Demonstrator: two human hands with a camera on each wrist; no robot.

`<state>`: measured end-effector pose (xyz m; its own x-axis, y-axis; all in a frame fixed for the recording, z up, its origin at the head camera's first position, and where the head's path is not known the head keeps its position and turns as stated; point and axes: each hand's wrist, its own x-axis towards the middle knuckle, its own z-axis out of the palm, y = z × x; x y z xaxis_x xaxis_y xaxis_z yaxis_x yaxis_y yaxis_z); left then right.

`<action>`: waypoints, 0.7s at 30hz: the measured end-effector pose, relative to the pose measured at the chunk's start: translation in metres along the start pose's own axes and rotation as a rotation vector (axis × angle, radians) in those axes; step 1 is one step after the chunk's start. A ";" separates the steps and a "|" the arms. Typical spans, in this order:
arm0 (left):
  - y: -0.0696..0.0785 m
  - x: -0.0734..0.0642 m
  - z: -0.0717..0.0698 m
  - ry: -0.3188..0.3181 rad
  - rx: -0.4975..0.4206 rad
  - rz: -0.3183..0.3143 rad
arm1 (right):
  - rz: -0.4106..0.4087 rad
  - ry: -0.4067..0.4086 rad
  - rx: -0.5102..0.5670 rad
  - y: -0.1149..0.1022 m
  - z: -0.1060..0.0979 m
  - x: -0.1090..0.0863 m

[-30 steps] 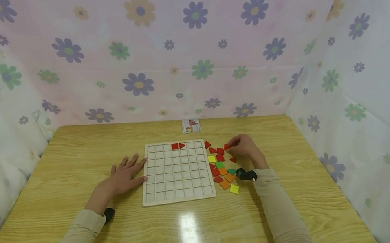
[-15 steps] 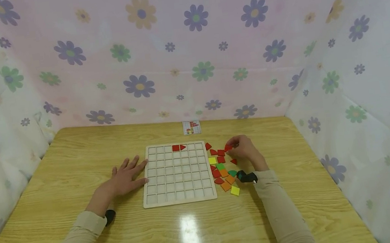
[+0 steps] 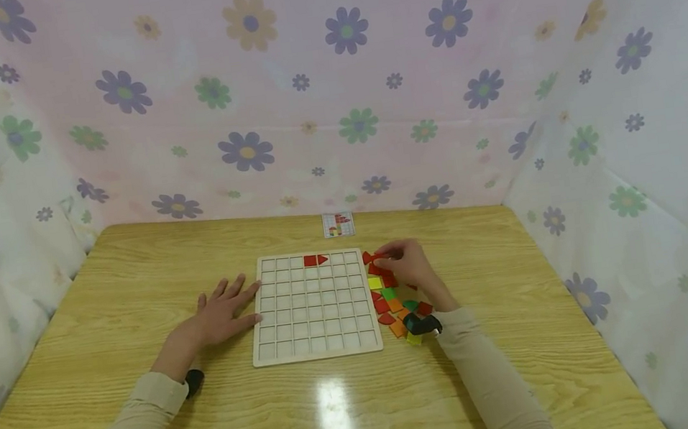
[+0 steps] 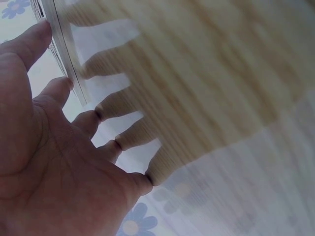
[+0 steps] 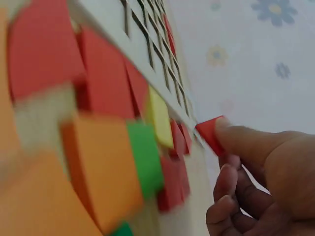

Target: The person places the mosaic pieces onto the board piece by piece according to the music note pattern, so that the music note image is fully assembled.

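Observation:
A pale wooden grid board [image 3: 318,355] lies flat on the table. In its top row sit a red square tile [image 3: 310,261] and a red triangular tile [image 3: 322,259], side by side. My left hand [image 3: 225,317] rests at the board's left edge, fingers spread, with fingertips touching the rim. Between thumb and fingers, my right hand [image 3: 409,264] pinches a red tile [image 5: 208,133] with a pointed corner, raised off the table; its full shape is partly covered. Loose red, orange, green and yellow tiles [image 3: 394,305] lie beside the board's right edge, some hidden under the right hand and wrist.
A small printed card [image 3: 338,225] with a coloured pattern on a grid lies behind the board. The wooden table [image 3: 228,425] reaches back to a flowered cloth [image 3: 303,104], which also hangs on both sides.
My right hand has moved left with the red tile, from the far right of the loose tiles toward the board's right edge. The left hand has stayed in place.

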<state>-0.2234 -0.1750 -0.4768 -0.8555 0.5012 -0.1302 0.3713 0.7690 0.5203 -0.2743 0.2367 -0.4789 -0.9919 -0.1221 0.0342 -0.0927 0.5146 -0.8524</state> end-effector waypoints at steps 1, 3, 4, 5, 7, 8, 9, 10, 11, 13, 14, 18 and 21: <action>0.000 0.000 0.000 -0.001 0.001 -0.001 | -0.002 -0.008 0.025 -0.001 0.004 -0.001; 0.000 0.000 0.000 -0.002 0.003 -0.005 | -0.007 -0.037 0.083 -0.003 0.011 -0.002; 0.000 0.000 0.000 -0.002 0.005 -0.005 | -0.008 -0.054 0.105 -0.003 0.015 -0.002; 0.000 0.000 0.000 -0.003 0.008 -0.006 | -0.008 -0.067 0.123 -0.003 0.019 -0.003; 0.001 0.000 0.000 -0.005 0.008 -0.006 | -0.021 -0.091 0.142 -0.005 0.027 -0.004; 0.001 -0.001 -0.001 -0.006 0.008 -0.006 | -0.033 -0.098 0.146 -0.006 0.031 -0.005; 0.001 -0.001 -0.001 -0.007 0.007 -0.007 | -0.047 -0.097 0.142 -0.007 0.035 -0.005; 0.002 -0.001 -0.002 -0.007 0.008 -0.005 | -0.067 -0.093 0.141 -0.008 0.039 -0.006; 0.002 -0.002 -0.002 -0.008 0.006 -0.005 | -0.090 -0.085 0.140 -0.010 0.043 -0.006; 0.002 -0.002 -0.003 -0.010 0.003 -0.008 | -0.126 -0.071 0.148 -0.015 0.050 -0.006; 0.003 -0.003 -0.003 -0.010 0.004 -0.007 | -0.140 -0.064 0.152 -0.018 0.053 -0.005; 0.002 -0.002 -0.003 -0.010 0.007 -0.008 | -0.149 -0.066 0.148 -0.028 0.063 -0.002; 0.001 0.000 -0.001 -0.011 0.006 -0.005 | -0.148 -0.073 0.116 -0.031 0.068 0.003</action>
<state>-0.2235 -0.1744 -0.4751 -0.8534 0.5015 -0.1424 0.3692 0.7742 0.5141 -0.2680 0.1622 -0.4877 -0.9589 -0.2525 0.1297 -0.2227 0.3857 -0.8954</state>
